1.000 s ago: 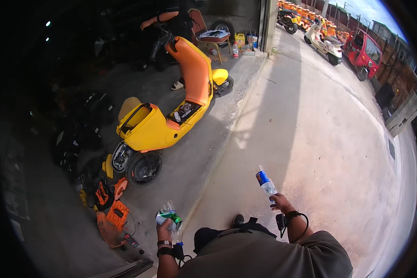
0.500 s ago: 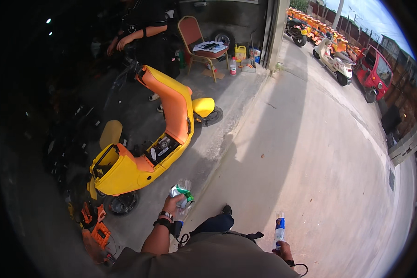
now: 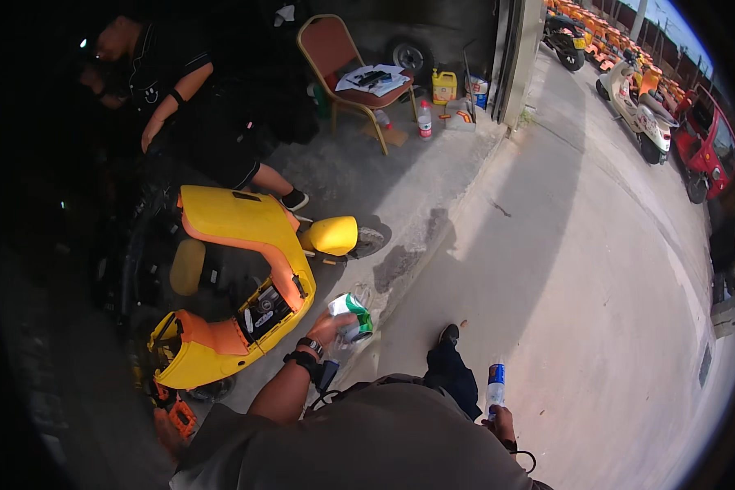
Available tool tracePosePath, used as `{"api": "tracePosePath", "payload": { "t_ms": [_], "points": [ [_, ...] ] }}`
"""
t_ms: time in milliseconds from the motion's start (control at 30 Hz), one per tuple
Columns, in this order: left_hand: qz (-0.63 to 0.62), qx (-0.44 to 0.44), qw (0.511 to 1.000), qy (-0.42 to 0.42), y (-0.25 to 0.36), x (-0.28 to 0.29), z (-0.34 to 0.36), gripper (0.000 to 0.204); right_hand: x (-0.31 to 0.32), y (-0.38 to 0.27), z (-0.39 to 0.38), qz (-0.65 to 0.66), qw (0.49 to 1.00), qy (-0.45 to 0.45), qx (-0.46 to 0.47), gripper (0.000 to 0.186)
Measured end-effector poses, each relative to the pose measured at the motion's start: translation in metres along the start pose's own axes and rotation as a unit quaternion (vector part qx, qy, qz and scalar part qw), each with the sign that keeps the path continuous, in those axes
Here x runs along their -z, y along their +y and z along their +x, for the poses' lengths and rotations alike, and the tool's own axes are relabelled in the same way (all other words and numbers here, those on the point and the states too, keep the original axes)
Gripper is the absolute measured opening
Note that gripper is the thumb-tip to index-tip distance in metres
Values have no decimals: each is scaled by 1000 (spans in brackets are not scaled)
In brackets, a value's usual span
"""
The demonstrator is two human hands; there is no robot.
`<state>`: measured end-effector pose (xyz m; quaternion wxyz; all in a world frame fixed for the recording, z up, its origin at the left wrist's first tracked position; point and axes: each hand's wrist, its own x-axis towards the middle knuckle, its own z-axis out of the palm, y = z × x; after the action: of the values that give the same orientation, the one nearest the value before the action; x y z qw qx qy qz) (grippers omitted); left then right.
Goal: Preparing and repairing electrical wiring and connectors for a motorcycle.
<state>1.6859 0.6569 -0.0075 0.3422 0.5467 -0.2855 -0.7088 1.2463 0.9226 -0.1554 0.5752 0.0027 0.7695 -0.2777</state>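
My left hand (image 3: 328, 328) is closed around a silver and green drink can (image 3: 352, 315), held out in front of me. Clear plastic, apparently an empty bottle, shows beside the can, partly hidden by it. Low on the right, my right hand (image 3: 502, 424) grips a clear plastic bottle (image 3: 496, 387) with a blue label by one end. Beyond my left hand stands a yellow and orange scooter (image 3: 245, 237), its seat area open.
A person in black (image 3: 171, 90) bends behind the scooter. A red chair (image 3: 332, 53) with papers and tools, a bottle (image 3: 425, 120) and a yellow jug (image 3: 444, 86) are near the doorway. A white scooter (image 3: 641, 114) and red vehicle (image 3: 706, 147) stand outside on the right.
My view has shifted, and one foot has stepped forward. The person in black has bent lower, and the scooter is turned differently in view. Both hands keep their hold.
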Motion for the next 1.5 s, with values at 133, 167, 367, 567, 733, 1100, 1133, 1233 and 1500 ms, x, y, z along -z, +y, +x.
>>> {"api": "tracePosePath", "payload": {
  "t_ms": [133,167,367,567,733,1100,1133,1233,1500],
  "points": [
    [-93,-44,989,105,54,-12,48,45,-21,-224,71,-127,989,-44,64,45],
    [-97,-72,986,115,65,-10,53,43,-29,-286,85,-166,978,-68,107,45],
    [-228,-116,945,205,101,-11,128,38,-144,-607,139,-221,921,-114,298,35],
    [-229,-75,936,257,177,-16,262,50,-284,-738,135,-277,886,-235,288,29],
    [-111,-124,960,227,332,-5,340,52,-373,-791,111,-408,838,-299,204,38],
    [-311,-117,880,339,496,36,362,32,-531,-953,81,-405,764,-450,224,41],
    [-332,-121,868,348,491,39,361,32,-544,-962,78,-406,748,-460,253,42],
    [-338,-176,841,384,481,48,365,40,-594,-1005,66,-474,718,-447,246,42],
    [-373,-155,821,403,496,125,416,50,-737,-1053,32,-485,660,-502,279,38]
  ]
}}
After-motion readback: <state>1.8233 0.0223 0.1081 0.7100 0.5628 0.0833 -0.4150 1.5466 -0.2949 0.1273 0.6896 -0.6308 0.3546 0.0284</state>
